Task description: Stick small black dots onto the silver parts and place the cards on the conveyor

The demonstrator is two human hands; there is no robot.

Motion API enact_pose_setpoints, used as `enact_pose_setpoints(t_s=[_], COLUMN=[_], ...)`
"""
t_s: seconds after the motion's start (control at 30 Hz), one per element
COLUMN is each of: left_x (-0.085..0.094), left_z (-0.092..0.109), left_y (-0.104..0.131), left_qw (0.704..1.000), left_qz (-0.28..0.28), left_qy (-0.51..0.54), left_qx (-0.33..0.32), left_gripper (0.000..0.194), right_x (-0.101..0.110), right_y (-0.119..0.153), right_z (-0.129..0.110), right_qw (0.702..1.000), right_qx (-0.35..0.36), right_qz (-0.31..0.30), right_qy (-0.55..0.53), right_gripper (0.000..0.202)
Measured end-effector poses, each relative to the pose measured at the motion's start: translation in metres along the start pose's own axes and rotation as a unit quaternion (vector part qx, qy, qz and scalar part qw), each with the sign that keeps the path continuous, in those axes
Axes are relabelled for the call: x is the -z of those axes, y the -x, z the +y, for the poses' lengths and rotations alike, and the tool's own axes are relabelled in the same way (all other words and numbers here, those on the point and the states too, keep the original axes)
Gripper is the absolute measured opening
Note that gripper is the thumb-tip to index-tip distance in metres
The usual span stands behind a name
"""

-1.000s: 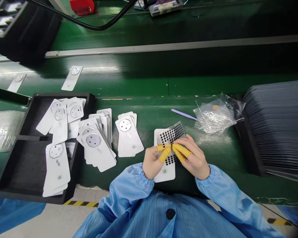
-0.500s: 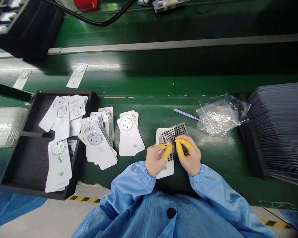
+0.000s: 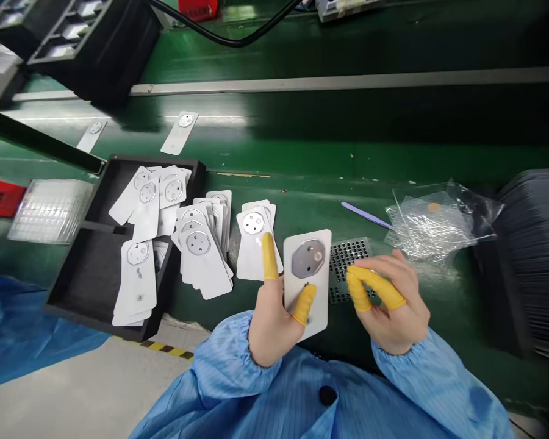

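Note:
My left hand [image 3: 276, 320], in yellow finger cots, holds a white rounded plate [image 3: 319, 314] with a grey round inset; the thumb lies on its face and the index finger stretches along its left side. The plate is raised and tilted. To the right, my right hand [image 3: 391, 305] has thumb and index finger pinched together. Anything between those fingertips is too small to make out. Partly beneath this hand lies a clear sheet of small black dots [image 3: 348, 253] on the green table. Left of the held plate is a small stack of similar white plates [image 3: 251, 253].
A black divided tray [image 3: 80, 286] with white plates stands left, and another plate stack [image 3: 205, 262] overlaps its right side. Purple tweezers [image 3: 366, 215] lie near a clear plastic bag [image 3: 427, 225]. Dark stacked sheets [image 3: 535, 256] are at far right. A black cable [image 3: 238, 42] crosses above.
My left hand has let go of the dotted sheet and picked up the white plate. My right hand has moved right, away from the left. The sheet now lies on the table.

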State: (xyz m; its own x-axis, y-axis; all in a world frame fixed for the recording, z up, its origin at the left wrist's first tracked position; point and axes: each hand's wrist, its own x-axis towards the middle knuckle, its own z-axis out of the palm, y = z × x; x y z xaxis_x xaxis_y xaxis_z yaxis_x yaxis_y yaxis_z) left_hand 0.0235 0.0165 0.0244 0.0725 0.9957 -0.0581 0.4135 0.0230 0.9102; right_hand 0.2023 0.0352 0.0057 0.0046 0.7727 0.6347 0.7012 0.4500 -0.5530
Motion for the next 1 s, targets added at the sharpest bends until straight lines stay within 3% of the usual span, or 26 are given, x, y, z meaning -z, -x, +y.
enact_pose_setpoints(t_s=[0.1,0.2,0.4,0.47,0.63,0.9,1.0], left_x=[-0.009,-0.011,-0.012,-0.013,-0.012,-0.015,-0.015], left_z=[0.012,0.023,0.026,0.024,0.025,0.030,0.030], left_y=[0.000,-0.001,0.002,0.002,-0.002,-0.001,0.000], left_qw=[0.998,0.996,0.998,0.999,0.999,0.995,0.993], left_qz=[-0.042,-0.074,-0.053,-0.036,-0.022,-0.006,-0.003], left_qy=[0.041,0.041,-0.022,-0.031,-0.033,-0.082,-0.082], left_qx=[0.026,0.027,0.019,0.006,-0.021,-0.058,-0.083], left_gripper=[0.072,0.073,0.040,0.025,0.013,0.024,0.043], right_x=[0.003,0.002,0.009,0.012,0.014,0.009,0.009], right_y=[-0.011,-0.009,-0.008,-0.011,-0.008,-0.005,-0.006], right_z=[-0.021,-0.023,-0.022,-0.023,-0.026,-0.034,-0.036], right_qw=[1.000,0.998,0.994,0.987,0.976,0.984,0.981], right_qx=[0.014,0.032,0.071,0.106,0.119,0.083,0.083], right_qz=[-0.025,-0.050,-0.080,-0.117,-0.182,-0.156,-0.168], right_qy=[-0.010,-0.018,0.004,0.014,0.025,0.026,0.041], right_gripper=[0.024,0.025,0.025,0.026,0.034,0.047,0.050])
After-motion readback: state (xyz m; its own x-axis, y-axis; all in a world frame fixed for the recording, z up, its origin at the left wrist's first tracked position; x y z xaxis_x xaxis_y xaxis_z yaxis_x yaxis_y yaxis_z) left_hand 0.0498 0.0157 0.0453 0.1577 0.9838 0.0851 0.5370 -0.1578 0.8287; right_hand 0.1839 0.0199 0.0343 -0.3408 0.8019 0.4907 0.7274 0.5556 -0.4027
